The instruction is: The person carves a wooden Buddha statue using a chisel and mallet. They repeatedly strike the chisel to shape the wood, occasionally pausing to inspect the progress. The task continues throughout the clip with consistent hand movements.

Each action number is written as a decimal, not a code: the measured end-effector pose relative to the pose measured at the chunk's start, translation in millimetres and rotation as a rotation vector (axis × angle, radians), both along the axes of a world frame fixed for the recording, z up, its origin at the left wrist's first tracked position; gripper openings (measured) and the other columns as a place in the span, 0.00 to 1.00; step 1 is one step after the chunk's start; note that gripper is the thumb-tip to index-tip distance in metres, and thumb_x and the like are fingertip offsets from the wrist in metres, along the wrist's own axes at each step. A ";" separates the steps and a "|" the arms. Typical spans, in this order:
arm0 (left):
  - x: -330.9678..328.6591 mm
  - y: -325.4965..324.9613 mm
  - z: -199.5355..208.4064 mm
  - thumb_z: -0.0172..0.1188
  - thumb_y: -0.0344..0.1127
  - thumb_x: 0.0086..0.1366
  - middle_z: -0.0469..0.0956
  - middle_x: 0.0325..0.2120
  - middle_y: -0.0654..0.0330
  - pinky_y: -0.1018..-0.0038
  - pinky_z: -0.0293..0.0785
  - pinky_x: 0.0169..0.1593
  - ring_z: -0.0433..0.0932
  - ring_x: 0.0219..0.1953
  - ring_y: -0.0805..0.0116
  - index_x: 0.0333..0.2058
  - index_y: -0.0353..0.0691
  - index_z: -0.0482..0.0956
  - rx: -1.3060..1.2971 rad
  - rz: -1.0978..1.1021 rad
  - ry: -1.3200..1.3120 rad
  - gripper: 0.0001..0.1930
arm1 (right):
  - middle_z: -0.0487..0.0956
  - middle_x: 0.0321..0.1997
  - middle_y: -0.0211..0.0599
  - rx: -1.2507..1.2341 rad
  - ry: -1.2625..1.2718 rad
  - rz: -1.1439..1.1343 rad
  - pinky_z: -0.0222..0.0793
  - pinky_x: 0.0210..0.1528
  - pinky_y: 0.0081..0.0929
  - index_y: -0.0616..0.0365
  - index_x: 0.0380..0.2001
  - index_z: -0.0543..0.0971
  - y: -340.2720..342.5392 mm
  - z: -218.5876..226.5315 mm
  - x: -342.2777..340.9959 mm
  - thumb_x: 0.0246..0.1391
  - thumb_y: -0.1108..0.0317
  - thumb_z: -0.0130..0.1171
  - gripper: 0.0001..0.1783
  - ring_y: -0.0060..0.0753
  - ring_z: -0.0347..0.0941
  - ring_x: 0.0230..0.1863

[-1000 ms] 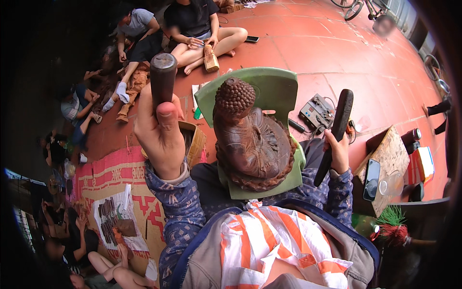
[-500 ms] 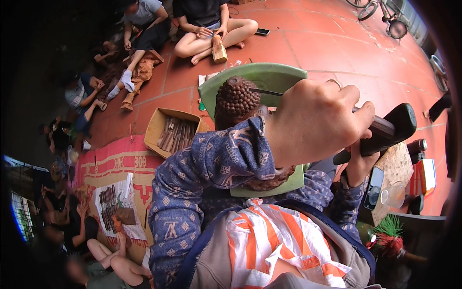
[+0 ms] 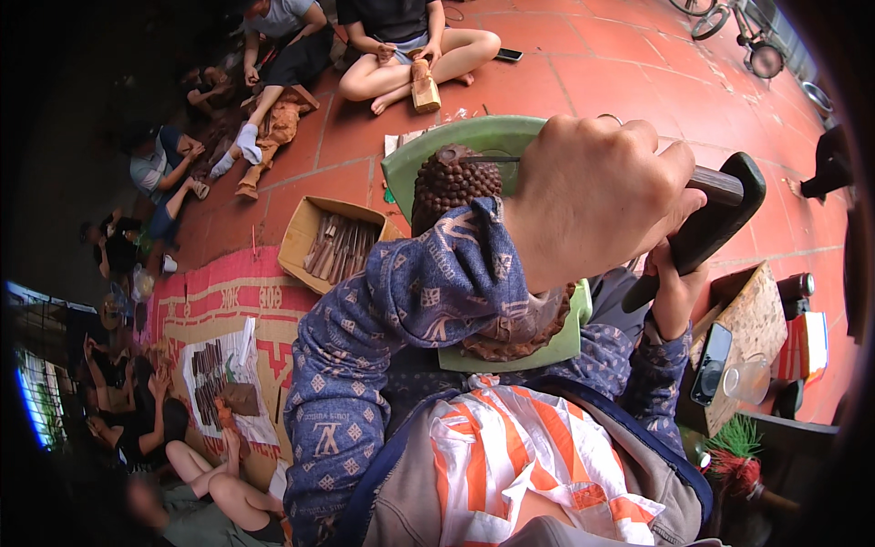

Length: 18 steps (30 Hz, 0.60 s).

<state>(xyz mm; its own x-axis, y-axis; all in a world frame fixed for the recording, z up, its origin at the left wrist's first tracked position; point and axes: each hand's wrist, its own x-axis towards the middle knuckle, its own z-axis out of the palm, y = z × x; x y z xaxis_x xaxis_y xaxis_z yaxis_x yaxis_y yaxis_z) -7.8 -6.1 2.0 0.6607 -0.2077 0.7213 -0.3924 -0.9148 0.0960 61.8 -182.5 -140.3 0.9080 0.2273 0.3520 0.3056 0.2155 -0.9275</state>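
My left hand (image 3: 592, 201) is closed round the wooden handle of a chisel (image 3: 715, 182). Its thin blade reaches left to the top of a dark brown carved wooden head (image 3: 453, 190) covered in knobbly curls. A dark, paddle-like mallet (image 3: 706, 232) is gripped in my right hand (image 3: 676, 287), its upper part at the butt of the chisel handle; whether the two touch I cannot tell. The carving lies in a green plastic support (image 3: 565, 342) on my lap, and my left forearm hides its middle.
On the left are a cardboard box of chisels (image 3: 296, 242) and more tools laid on white paper (image 3: 264, 365) over a mat. A wooden block at right bears a phone (image 3: 711, 365) and a clear cup (image 3: 747, 381). People with carvings sit ahead and at left.
The chisel has swung to a more level angle, its tip shifting over the top of the carved head. My right hand and the mallet have moved slightly left, with the mallet tilted more upright.
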 end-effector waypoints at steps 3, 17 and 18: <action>1.0 0.2 -0.4 0.63 0.44 0.52 0.76 0.20 0.58 0.69 0.74 0.24 0.79 0.23 0.62 0.26 0.40 0.78 -0.008 0.018 -0.029 0.13 | 0.70 0.20 0.27 0.030 0.025 0.019 0.59 0.20 0.15 0.62 0.31 0.72 0.2 2.0 3.9 0.52 0.76 0.58 0.05 0.16 0.65 0.18; 2.9 3.7 -3.3 0.64 0.43 0.52 0.76 0.20 0.57 0.71 0.74 0.24 0.80 0.23 0.62 0.26 0.40 0.78 0.011 0.092 -0.006 0.12 | 0.69 0.19 0.26 -0.096 0.071 0.082 0.58 0.20 0.16 0.61 0.31 0.71 3.4 3.3 11.3 0.50 0.76 0.59 0.07 0.16 0.63 0.17; 2.6 3.5 -3.1 0.64 0.43 0.51 0.76 0.20 0.57 0.71 0.74 0.24 0.80 0.23 0.62 0.26 0.41 0.78 0.008 0.095 -0.001 0.12 | 0.69 0.19 0.26 -0.129 0.050 0.082 0.58 0.20 0.16 0.61 0.31 0.71 2.6 2.8 11.0 0.50 0.76 0.59 0.07 0.16 0.63 0.17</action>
